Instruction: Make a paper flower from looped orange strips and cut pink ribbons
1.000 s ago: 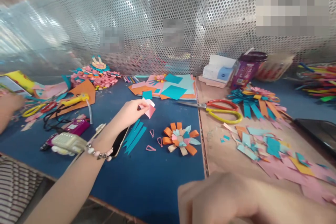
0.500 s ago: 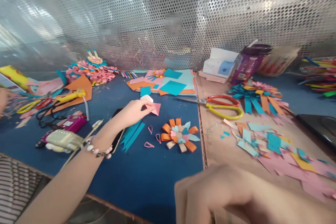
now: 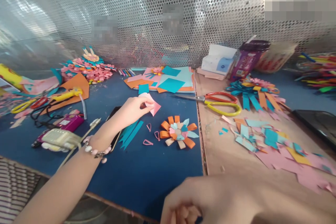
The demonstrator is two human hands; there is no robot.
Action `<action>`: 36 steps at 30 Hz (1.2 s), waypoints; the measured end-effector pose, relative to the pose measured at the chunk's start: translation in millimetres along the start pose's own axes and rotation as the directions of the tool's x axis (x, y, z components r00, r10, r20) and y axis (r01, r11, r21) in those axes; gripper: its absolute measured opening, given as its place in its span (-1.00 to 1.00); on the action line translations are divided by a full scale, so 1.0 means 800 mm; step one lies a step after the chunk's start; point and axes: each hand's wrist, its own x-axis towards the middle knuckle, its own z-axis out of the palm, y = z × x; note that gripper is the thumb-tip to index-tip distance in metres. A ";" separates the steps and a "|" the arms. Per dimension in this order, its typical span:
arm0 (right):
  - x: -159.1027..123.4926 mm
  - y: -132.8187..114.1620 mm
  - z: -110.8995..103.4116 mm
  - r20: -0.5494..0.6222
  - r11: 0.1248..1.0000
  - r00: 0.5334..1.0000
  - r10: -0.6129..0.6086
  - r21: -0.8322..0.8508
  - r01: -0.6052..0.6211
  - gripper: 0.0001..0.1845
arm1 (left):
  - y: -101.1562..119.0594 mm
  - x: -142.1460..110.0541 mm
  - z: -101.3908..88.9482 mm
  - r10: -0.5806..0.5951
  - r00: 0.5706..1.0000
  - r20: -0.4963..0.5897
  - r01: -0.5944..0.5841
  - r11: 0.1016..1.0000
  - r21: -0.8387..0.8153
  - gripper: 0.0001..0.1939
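My left hand [image 3: 138, 106], with a beaded bracelet on its wrist, pinches a small piece of pink paper [image 3: 155, 109] between thumb and fingers over the blue table. Close to it are a teal paper square [image 3: 143, 88], several teal strips [image 3: 132, 134] and three small pink paper loops [image 3: 147, 142]. Right of these lies a paper flower [image 3: 179, 132] with orange, pink and pale blue loops. Low in the foreground my right hand [image 3: 207, 197] is curled, fingers bent inward. Whatever its fingertips hold, if anything, I cannot make out.
Scissors [image 3: 223, 103] with red and yellow handles lie across the seam. Paper sheets [image 3: 189, 80] are stacked behind. A yellow glue gun [image 3: 67, 95] and a purple device [image 3: 70, 121] sit left. Paper scraps [image 3: 273, 140], a purple cup [image 3: 246, 59] and a black phone [image 3: 315, 122] are right.
The pink paper has tilted up a little in my left hand. My right hand has shifted slightly left and down in the picture, still curled. The view has shifted slightly.
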 end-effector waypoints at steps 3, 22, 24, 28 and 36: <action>0.002 0.001 -0.001 -0.022 1.000 1.000 -0.009 0.012 0.010 -0.66 | 0.000 0.000 0.000 0.008 1.000 -0.006 -0.008 1.000 0.000 -0.64; 0.003 0.004 0.000 -0.024 0.999 0.999 -0.026 0.040 0.027 -0.53 | -0.010 0.003 -0.001 -0.031 0.992 -0.123 0.029 0.999 -0.016 -0.65; 0.002 0.004 -0.001 -0.028 0.998 0.999 -0.034 0.047 0.035 -0.54 | -0.011 0.004 0.000 -0.041 0.993 -0.109 0.037 0.999 -0.039 -0.65; 0.003 0.002 -0.002 -0.027 0.999 0.999 -0.025 0.026 0.025 -0.56 | -0.011 0.003 0.002 -0.054 0.996 -0.067 0.048 0.995 -0.086 -0.62; -0.005 -0.013 -0.003 -0.006 0.994 1.000 -0.003 -0.109 0.002 -0.62 | -0.010 0.003 0.002 -0.021 0.999 0.029 0.021 1.000 -0.009 -0.66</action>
